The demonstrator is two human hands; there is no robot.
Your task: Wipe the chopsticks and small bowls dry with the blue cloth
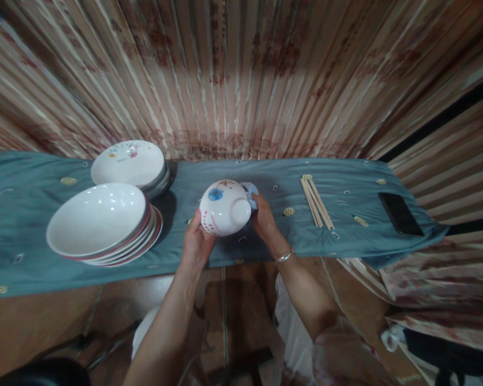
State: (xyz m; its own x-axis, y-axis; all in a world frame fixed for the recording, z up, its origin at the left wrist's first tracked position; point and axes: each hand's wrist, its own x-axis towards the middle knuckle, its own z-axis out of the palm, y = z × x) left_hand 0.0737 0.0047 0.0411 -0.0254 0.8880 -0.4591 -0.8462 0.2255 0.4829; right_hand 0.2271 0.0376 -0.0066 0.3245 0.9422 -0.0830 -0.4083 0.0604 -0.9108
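Note:
A white bowl with a blue flower and red marks is tipped on its side above the table, its foot facing right and toward me. My left hand grips the bowl's left rim, thumb on the outside. At its right side my right hand is closed on a light blue cloth, which lies against the bowl. The inside of the bowl is turned away from view, and some of my fingers are hidden behind it.
Left of the bowl stand a stack of large white bowls with red rims and a stack of flowered plates behind it. Several wooden chopsticks and a black phone lie to the right on the green tablecloth. A pleated curtain hangs behind.

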